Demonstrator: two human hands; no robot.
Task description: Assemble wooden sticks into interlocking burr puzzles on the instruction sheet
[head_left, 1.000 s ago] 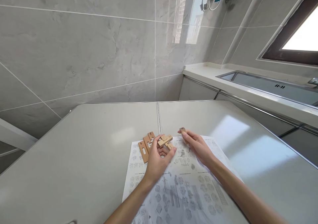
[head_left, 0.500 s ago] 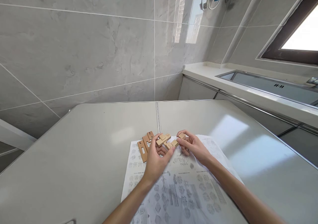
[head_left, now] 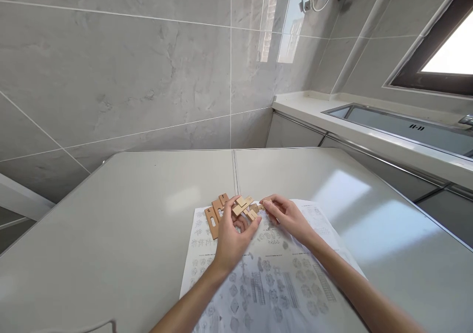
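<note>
My left hand [head_left: 233,229] is closed around a cluster of light wooden puzzle pieces [head_left: 242,205], its thumb and fingers gripping the cluster from either side. A small notched wooden piece [head_left: 261,207] is pinched in my right hand [head_left: 284,214], close against the right side of the cluster; whether they touch I cannot tell. Just left of the cluster, darker brown slotted wooden pieces [head_left: 212,221] with printed numbers lie partly behind my left hand. Both hands are over a printed paper sheet [head_left: 269,269] with many small diagrams.
The paper lies on a pale tabletop [head_left: 140,234] with a seam down its middle. A tiled grey wall [head_left: 148,77] rises behind the table. To the right stands a counter with a sink [head_left: 399,123], below a dark-framed window [head_left: 447,52].
My right hand has turned its wooden piece and brought it left against the cluster. My left hand keeps its hold, with the cluster slightly shifted.
</note>
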